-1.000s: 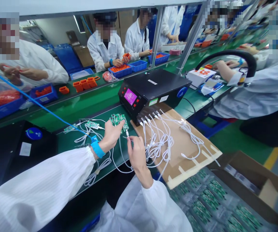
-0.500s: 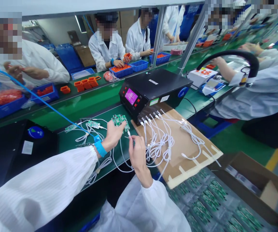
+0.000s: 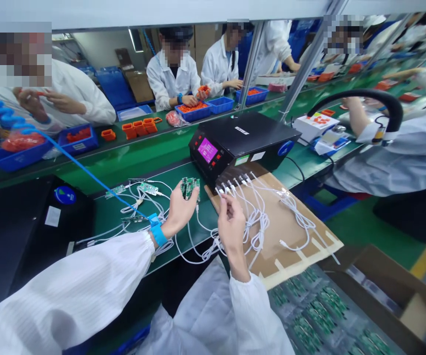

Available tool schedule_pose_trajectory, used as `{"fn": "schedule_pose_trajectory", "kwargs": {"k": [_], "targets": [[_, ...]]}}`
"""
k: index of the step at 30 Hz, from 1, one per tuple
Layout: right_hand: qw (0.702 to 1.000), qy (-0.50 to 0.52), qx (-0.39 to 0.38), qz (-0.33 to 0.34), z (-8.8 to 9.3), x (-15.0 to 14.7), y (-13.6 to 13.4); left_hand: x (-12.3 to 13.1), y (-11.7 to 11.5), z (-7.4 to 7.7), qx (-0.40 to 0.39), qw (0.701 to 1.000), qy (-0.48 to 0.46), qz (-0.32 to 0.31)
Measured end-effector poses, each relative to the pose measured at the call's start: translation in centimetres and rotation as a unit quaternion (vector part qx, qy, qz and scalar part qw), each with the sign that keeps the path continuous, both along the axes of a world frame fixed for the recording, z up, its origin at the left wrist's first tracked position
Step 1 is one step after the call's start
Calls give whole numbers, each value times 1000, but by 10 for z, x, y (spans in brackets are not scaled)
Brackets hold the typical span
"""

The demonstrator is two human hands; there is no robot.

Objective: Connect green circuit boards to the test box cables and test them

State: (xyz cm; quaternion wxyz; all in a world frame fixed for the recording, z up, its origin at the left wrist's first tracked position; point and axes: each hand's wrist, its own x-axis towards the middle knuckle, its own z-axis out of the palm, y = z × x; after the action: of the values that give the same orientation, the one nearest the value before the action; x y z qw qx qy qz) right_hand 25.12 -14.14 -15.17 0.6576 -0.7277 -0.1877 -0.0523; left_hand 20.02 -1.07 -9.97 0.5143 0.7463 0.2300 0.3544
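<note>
My left hand (image 3: 181,209), with a blue wrist strap (image 3: 157,230), grips a green circuit board (image 3: 191,189) upright between thumb and fingers. A white cable (image 3: 197,212) hangs from the board's lower edge. My right hand (image 3: 231,219) is closed in a pinch on a white cable plug (image 3: 219,191) at the front of a black box with a lit purple screen (image 3: 207,150). The fingers partly hide this plug. Several more white cables (image 3: 259,222) run from the box's front and lie coiled on a brown cardboard sheet (image 3: 287,256).
More circuit boards (image 3: 148,188) with cables lie on the green bench to the left, beside another black box (image 3: 31,222). Bagged boards (image 3: 320,315) and an open carton (image 3: 394,291) are at lower right. Co-workers sit across the line by blue bins (image 3: 194,112) of orange parts.
My right hand has left the plug at the circuit board and moved right to the cable plugs on the black box. My left hand still holds the board, now turned more upright.
</note>
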Motion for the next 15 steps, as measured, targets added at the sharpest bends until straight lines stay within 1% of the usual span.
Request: {"fn": "schedule_pose_trajectory", "kwargs": {"k": [4, 6, 10, 15], "targets": [[998, 7, 26, 52, 9, 2, 8, -1, -13, -6, 16, 1000, 11, -14], [998, -2, 42, 56, 11, 1, 10, -1, -20, -9, 7, 1000, 14, -25], [998, -44, 46, 21, 13, 0, 8, -1, -31, -12, -10, 999, 13, -40], [996, -83, 26, -14, 13, 1, 4, -1, -35, -13, 39, 997, 32, -58]]}}
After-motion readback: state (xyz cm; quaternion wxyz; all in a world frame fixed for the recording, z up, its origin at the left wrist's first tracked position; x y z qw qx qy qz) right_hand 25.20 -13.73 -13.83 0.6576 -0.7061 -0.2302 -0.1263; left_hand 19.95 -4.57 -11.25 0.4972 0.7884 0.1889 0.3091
